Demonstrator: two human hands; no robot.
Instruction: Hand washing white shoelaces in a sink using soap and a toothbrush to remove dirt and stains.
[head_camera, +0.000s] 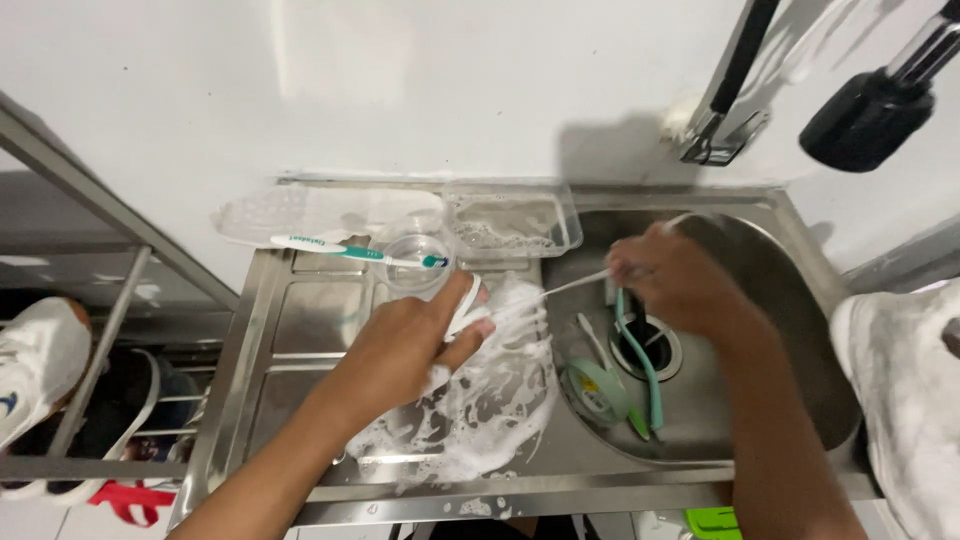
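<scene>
Stretching white shoelace (560, 292) between left hand (420, 335), right hand (665, 275), over sink (790, 330)

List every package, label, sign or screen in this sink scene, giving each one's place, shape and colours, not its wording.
Toothbrush: lies across a clear round cup behind the left hand; white and teal handle bearing small printed lettering.
Tape roll: in the sink basin, round, grey-green, with a small yellow sticker.
No signs or screens.

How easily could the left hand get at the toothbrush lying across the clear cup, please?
Probably yes, easily. The toothbrush rests in the open on the clear cup, just beyond the left hand, with nothing between them. But that hand is gripping a soapy white item, so it would need freeing first.
</scene>
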